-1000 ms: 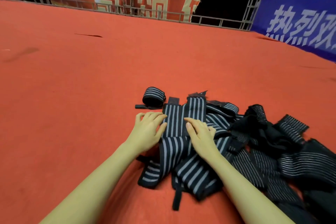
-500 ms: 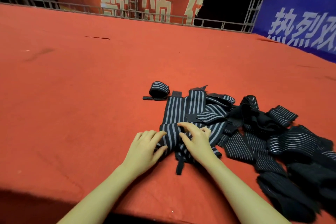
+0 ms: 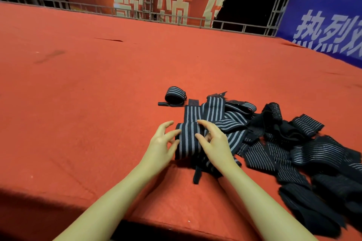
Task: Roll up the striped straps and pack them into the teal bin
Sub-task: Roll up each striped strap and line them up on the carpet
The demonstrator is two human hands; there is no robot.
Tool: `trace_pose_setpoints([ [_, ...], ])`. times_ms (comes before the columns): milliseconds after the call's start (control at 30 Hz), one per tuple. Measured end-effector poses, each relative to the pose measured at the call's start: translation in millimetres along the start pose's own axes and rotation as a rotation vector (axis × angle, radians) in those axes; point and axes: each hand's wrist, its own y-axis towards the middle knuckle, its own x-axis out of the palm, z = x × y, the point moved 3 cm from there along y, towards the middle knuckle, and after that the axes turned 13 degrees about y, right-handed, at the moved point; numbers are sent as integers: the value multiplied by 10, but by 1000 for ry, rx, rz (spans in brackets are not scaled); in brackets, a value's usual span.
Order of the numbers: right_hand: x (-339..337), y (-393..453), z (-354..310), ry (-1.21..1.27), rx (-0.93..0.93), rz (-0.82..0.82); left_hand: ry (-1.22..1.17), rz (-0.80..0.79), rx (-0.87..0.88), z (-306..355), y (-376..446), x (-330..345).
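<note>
Before you spreads a red carpeted floor. On it lie one rolled strap, a flat striped strap and, right of that, a heap of loose straps.

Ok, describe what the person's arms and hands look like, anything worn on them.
Both arms are bare for all of their visible length: no sleeve shows anywhere in the head view. The left hand and right hand wear no gloves, and no ring, watch, bracelet or marking shows on either hand or wrist. The fingers are slim with short nails, though the picture is too soft for finer detail.
</note>
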Motion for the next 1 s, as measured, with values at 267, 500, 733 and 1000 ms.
trace_pose_setpoints([
  [267, 90, -7, -123, -140, -59, -18, 62, 58, -23, -25, 98, -157],
  [500, 207, -232, 265, -381, 84, -237, 91, -227, -41, -125, -282, 157],
  [733, 48, -334, 253, -532, -236, -189, 364, -182, 320, -191, -500, 114],
  [1000, 197, -607, 260, -600, -420, -227, 346, -127, 286, -265, -559, 174],
])
